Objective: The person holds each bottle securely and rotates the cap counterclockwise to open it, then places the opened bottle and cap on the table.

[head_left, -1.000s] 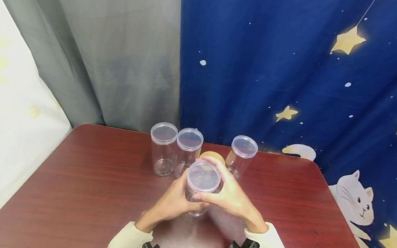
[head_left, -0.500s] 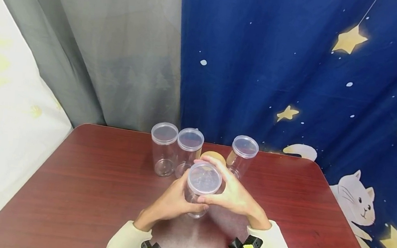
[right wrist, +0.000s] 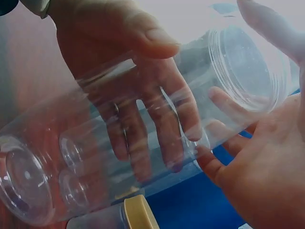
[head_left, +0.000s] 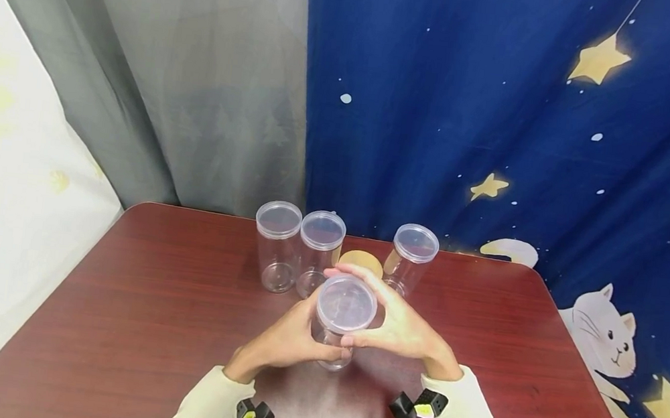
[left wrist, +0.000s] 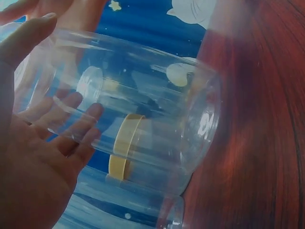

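Observation:
A clear jar [right wrist: 119, 109] with a translucent lid [head_left: 346, 304] stands slightly tilted between my two hands, over the front half of the table. My left hand [head_left: 292, 339] grips its body, and the right wrist view shows those fingers through the clear wall. My right hand [head_left: 396, 326] curves round the lid, thumb at the near edge and fingers at the far one. Nothing shows inside the jar. In the left wrist view the jar's base [left wrist: 205, 124] appears close to the tabletop.
Behind the hands stand two clear jars, one at left [head_left: 278, 250] and one beside it [head_left: 320, 255]. A jar with a yellow lid [head_left: 361, 263] and another clear jar [head_left: 411, 263] are to their right. A blue curtain [head_left: 429, 110] hangs behind the table [head_left: 150, 299].
My right thumb has slid rightward along the lid's near edge while its fingertips shifted left at the far edge. The jar moved slightly right and toward me; the view tilted a little.

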A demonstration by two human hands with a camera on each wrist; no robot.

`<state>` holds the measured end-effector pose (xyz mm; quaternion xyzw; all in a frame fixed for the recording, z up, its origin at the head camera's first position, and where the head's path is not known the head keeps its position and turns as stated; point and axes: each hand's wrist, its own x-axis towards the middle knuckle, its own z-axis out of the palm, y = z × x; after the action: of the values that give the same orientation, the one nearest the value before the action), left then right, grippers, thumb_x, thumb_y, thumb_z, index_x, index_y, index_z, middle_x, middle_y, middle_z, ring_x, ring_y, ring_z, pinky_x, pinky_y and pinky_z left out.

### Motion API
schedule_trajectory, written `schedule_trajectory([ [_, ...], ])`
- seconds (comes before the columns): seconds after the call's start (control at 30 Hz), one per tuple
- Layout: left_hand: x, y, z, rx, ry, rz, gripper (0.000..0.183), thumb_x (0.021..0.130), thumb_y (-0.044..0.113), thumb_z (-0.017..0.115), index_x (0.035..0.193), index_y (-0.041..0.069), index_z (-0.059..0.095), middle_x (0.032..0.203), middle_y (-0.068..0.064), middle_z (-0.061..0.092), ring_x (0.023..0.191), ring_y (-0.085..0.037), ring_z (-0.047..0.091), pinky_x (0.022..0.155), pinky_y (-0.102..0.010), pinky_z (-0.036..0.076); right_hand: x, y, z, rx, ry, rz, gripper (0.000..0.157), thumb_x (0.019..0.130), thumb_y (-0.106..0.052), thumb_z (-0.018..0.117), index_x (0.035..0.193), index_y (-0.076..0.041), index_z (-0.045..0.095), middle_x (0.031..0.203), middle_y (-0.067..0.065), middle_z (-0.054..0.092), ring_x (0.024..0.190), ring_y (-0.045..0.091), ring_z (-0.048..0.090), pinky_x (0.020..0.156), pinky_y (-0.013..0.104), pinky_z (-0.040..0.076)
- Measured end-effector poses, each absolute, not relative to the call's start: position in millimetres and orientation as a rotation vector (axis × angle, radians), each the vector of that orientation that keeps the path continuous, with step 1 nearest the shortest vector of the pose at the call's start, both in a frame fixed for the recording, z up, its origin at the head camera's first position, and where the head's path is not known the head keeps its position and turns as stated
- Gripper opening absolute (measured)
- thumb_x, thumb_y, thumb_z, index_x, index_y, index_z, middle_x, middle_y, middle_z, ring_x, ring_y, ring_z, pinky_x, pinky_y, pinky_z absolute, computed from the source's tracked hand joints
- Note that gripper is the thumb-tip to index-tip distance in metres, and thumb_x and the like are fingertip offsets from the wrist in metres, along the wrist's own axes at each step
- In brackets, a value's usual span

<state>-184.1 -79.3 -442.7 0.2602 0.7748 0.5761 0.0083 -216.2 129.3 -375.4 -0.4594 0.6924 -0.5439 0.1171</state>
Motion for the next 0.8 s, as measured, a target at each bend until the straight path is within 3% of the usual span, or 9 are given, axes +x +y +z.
schedule_trajectory([
  [0.2, -183.4, -79.3, -443.5, 0.776, 2.451, 1.781, 0.096, 0.069, 0.031, 0.090, 0.148, 0.034, 0.034, 0.132, 0.010, 0.057, 0.119, -0.011, 0.056, 0.107, -0.041, 0.042, -218.5, 131.6, -380.9, -1.348, 2.048, -1.589, 0.098, 0.080, -0.026, 0.084, 0.155, -0.010, 0.023, 0.155, 0.011, 0.038, 0.140, 0.022, 0.038, 0.117, 0.030, 0.029],
  [0.43, -187.6, -79.6, -441.0, 0.734, 2.521, 1.820, 0.095, 0.070, 0.030, 0.090, 0.147, 0.036, 0.035, 0.132, 0.011, 0.056, 0.121, -0.010, 0.055, 0.106, -0.041, 0.042, -215.2, 130.5, -385.2, -1.250, 2.070, -1.752, 0.107, 0.079, -0.039, 0.082, 0.154, 0.000, 0.017, 0.155, 0.020, 0.032, 0.143, 0.018, 0.034, 0.116, 0.022, 0.026],
  [0.5, -188.1, -79.5, -440.6, 0.689, 2.550, 1.829, 0.094, 0.070, 0.031, 0.090, 0.147, 0.033, 0.036, 0.131, 0.009, 0.057, 0.119, -0.011, 0.056, 0.106, -0.042, 0.043, -211.4, 128.3, -385.9, -1.178, 2.085, -1.830, 0.101, 0.083, -0.038, 0.079, 0.153, 0.001, 0.018, 0.155, 0.023, 0.032, 0.143, 0.015, 0.035, 0.115, 0.020, 0.029],
  [0.57, -187.9, -79.4, -440.3, 0.649, 2.581, 1.835, 0.095, 0.069, 0.031, 0.091, 0.147, 0.031, 0.037, 0.129, 0.007, 0.057, 0.117, -0.012, 0.056, 0.104, -0.043, 0.043, -206.7, 124.2, -386.3, -1.086, 2.120, -1.900, 0.095, 0.087, -0.041, 0.074, 0.153, 0.002, 0.021, 0.154, 0.025, 0.034, 0.144, 0.020, 0.035, 0.112, 0.018, 0.031],
  [0.73, -187.5, -78.8, -441.5, 0.602, 2.658, 1.834, 0.095, 0.068, 0.031, 0.091, 0.147, 0.027, 0.038, 0.130, 0.003, 0.056, 0.116, -0.013, 0.057, 0.103, -0.044, 0.044, -193.7, 111.4, -386.6, -0.912, 2.279, -1.948, 0.092, 0.088, -0.055, 0.063, 0.152, -0.002, 0.024, 0.153, 0.024, 0.035, 0.143, 0.039, 0.033, 0.116, 0.041, 0.032],
  [0.8, -187.6, -78.6, -442.4, 0.585, 2.681, 1.833, 0.095, 0.068, 0.031, 0.091, 0.147, 0.025, 0.039, 0.130, 0.002, 0.057, 0.115, -0.014, 0.057, 0.102, -0.044, 0.045, -189.3, 106.6, -387.6, -0.887, 2.383, -1.934, 0.093, 0.086, -0.058, 0.064, 0.152, -0.005, 0.025, 0.153, 0.022, 0.037, 0.142, 0.038, 0.037, 0.114, 0.050, 0.031],
])
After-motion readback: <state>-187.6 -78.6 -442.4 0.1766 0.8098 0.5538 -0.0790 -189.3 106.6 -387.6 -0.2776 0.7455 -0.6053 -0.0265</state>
